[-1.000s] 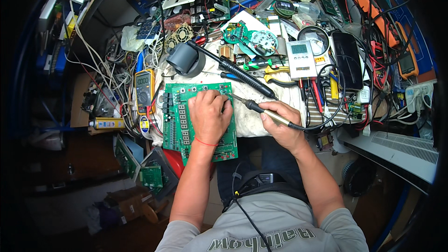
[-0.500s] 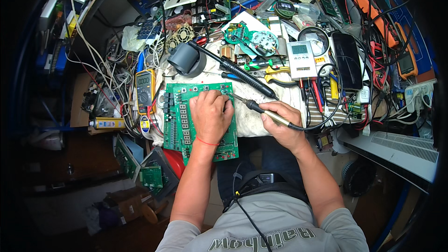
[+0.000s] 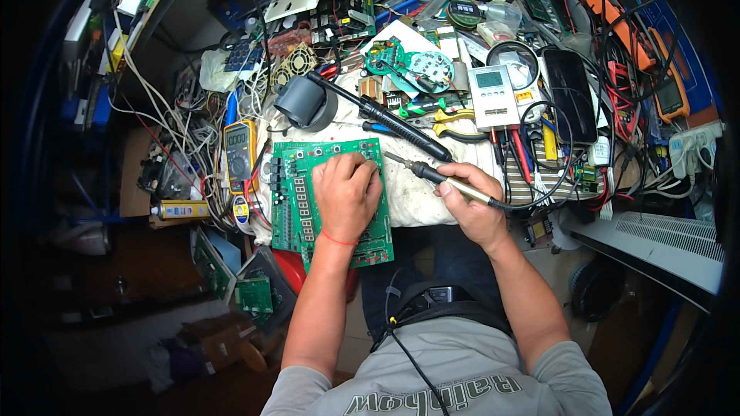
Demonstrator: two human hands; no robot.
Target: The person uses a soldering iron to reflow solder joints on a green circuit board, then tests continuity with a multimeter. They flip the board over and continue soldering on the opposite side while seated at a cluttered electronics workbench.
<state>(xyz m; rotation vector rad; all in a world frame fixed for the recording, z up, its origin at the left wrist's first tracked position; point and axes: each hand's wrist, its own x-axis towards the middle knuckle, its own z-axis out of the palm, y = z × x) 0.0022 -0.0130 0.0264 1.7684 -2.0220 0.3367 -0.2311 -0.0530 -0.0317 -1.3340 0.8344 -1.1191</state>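
A green circuit board (image 3: 312, 162) with a column of digit displays lies on a stained white cloth (image 3: 420, 204), overhanging the near edge of the bench. Over the board's middle rests my left hand (image 3: 348, 196), its fingers curled and pressed together; whatever they pinch, if anything, is hidden beneath. My right hand (image 3: 476, 204) grips a soldering iron (image 3: 428, 172) by its light handle. The iron's tip points left, just off the board's upper right edge, and its black cable loops away to the right.
A grey round holder (image 3: 304, 102) and a long black rod-shaped tool (image 3: 401, 129) lie beyond the board. Yellow-handled pliers (image 3: 455, 127) and a white meter (image 3: 493, 96) sit right of them. At left stands a yellow multimeter (image 3: 240, 156) among tangled wires. Electronic parts crowd the back.
The soldering iron and my right hand have moved slightly right, its tip drawing away from the board's edge. My left hand keeps its place on the board.
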